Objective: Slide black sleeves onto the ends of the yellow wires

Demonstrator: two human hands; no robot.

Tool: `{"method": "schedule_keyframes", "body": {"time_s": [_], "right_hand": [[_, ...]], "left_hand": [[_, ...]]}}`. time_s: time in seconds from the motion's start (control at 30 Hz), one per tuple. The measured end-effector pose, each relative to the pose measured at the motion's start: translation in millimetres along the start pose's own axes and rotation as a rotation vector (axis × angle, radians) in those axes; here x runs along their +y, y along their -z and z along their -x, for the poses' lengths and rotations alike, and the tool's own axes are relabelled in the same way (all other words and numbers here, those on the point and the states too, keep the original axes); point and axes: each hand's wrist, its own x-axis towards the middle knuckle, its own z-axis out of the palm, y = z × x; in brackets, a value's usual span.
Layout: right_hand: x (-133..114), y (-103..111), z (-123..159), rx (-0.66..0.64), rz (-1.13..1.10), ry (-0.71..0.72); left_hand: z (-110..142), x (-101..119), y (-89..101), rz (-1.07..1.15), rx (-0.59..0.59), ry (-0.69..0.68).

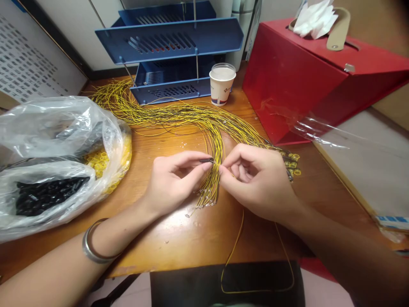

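Note:
Between the thumb and fingers of my left hand [180, 177] is a small black sleeve [206, 160]. My right hand [255, 181] pinches the end of a thin yellow wire [241, 221] right beside the sleeve's tip. Whether the wire end is inside the sleeve I cannot tell. From my right hand the wire hangs in a loop below the table edge. Under and behind both hands lies a thick bundle of yellow wires [179, 113], with metal terminals [207, 196] at the near ends. Black sleeves and yellow caps [294, 164] sit on other ends, right of my right hand.
At the left, a clear plastic bag [110, 123] holds black sleeves [47, 196] and yellow caps [97, 164]. Behind stand a blue tiered tray [172, 40] and a paper cup [222, 85]. A red tissue box [287, 81] fills the back right of the wooden table [153, 243].

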Motion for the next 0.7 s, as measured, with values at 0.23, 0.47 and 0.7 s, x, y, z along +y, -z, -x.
{"method": "schedule_keyframes", "body": {"time_s": [0.23, 0.47, 0.7], "right_hand": [[1.8, 4.0, -1.6, -0.028, -0.104, -0.129], [5.4, 1.8, -5.8, -0.111, -0.208, -0.246], [5.9, 3.7, -8.5, -0.078, -0.222, -0.296]], "left_hand": [[-9.8, -0.4, 4.6, 0.264, -0.081, 0.275], [-8.8, -1.3, 2.7, 0.258, -0.132, 0.273], [-8.2, -6.0, 4.6, -0.075, -0.046, -0.096]]}}
